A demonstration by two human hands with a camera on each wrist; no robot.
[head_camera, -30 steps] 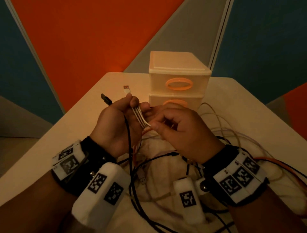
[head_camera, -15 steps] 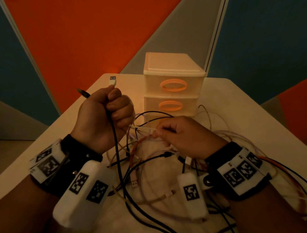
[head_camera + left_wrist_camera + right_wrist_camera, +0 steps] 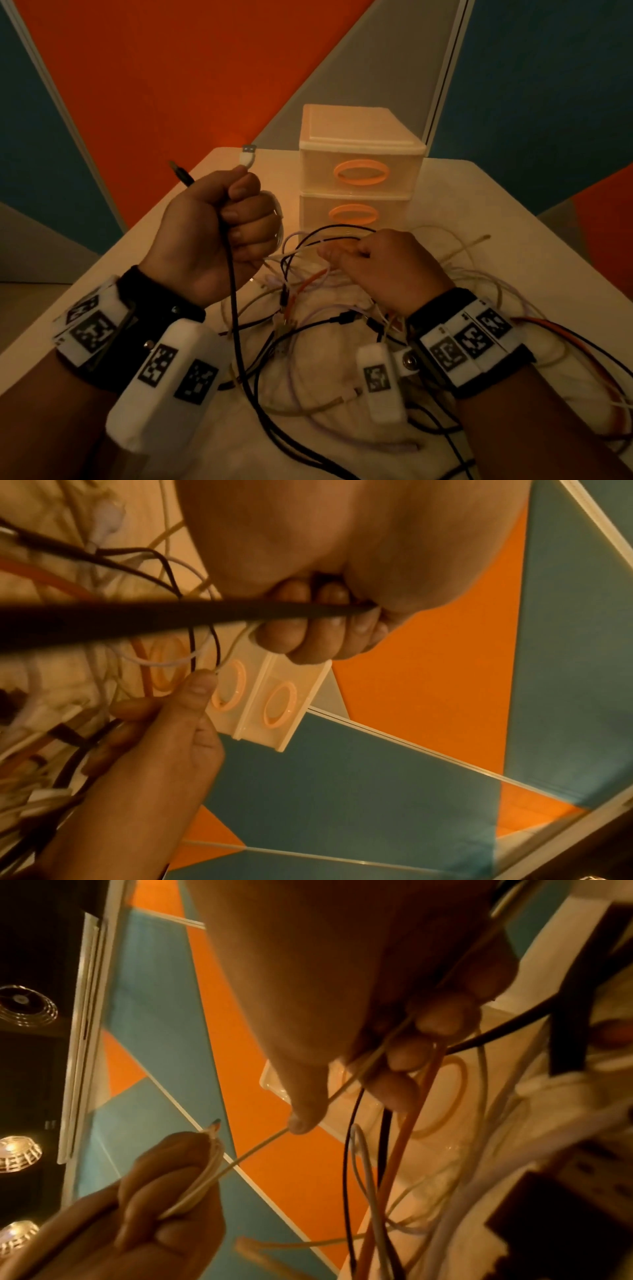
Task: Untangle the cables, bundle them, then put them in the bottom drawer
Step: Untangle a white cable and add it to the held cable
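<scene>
My left hand [image 3: 219,236] is raised in a fist round a looped white cable and a black cable [image 3: 233,308]. A white USB plug [image 3: 247,156] and a black plug [image 3: 181,173] stick out above the fist. My right hand [image 3: 376,267] pinches the thin white strand [image 3: 291,253] that runs taut between the two hands; the same strand [image 3: 260,1146] shows in the right wrist view. Under both hands lies a tangle of black, white, cream and orange cables [image 3: 308,329]. The small plastic drawer unit [image 3: 356,178] stands behind, both drawers closed; the bottom drawer [image 3: 352,214] has an orange ring handle.
A white table [image 3: 496,212] carries everything, with a crumpled white cloth [image 3: 329,428] under the cables. More cable loops [image 3: 565,342] trail off to the right, past my right wrist. Orange, teal and grey wall panels stand behind the table.
My left hand has lifted up and to the left with its cables, from an open-fingered hold into a fist. The white strand has drawn out between the hands; my right hand stayed low.
</scene>
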